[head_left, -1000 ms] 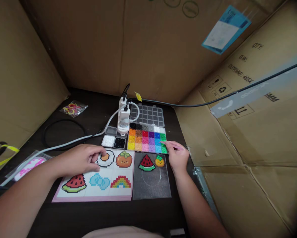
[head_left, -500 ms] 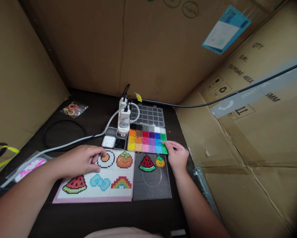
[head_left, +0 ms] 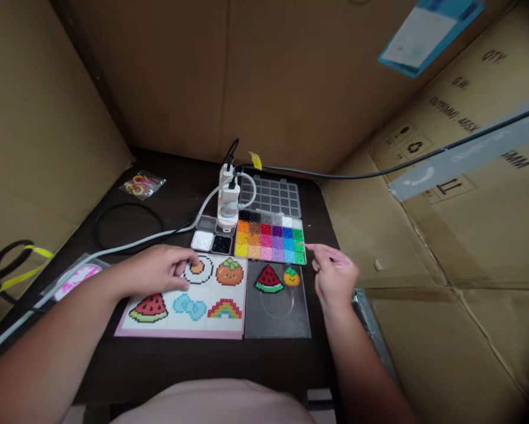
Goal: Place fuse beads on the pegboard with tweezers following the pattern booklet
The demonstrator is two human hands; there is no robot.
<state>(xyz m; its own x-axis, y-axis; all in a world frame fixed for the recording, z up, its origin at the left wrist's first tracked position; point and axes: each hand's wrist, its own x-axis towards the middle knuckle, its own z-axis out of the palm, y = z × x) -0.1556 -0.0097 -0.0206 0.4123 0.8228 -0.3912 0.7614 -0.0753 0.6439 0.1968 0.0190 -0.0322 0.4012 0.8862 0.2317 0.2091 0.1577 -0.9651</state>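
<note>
My left hand [head_left: 165, 271] lies on the pattern sheet [head_left: 180, 331], thumb apart from the loosely bent fingers, the index fingertip by the fried-egg picture [head_left: 198, 269]. Nothing shows in it. Pinched in my right hand [head_left: 337, 274] are thin pink tweezers [head_left: 307, 244], mostly covered by the fingers. Their tip is over the green cells at the right edge of the bead box [head_left: 237, 238]; whether they hold a bead is too small to see. In front of the box, a clear pegboard [head_left: 277, 327] bears a watermelon slice [head_left: 268, 278] and a small orange fruit [head_left: 291, 277] made of beads.
Small boxes of white beads [head_left: 201, 240] and black beads [head_left: 222, 244] sit left of the bead box. Behind them stands a white power strip [head_left: 227, 206] with cables. A bag of coloured rings [head_left: 142, 184] lies far left. Cardboard walls [head_left: 167, 76] enclose the table.
My right hand has shifted right, taking the tweezers' tip from the blue cells to the green edge of the bead box. My left hand stays by the egg picture. The view has tilted slightly.
</note>
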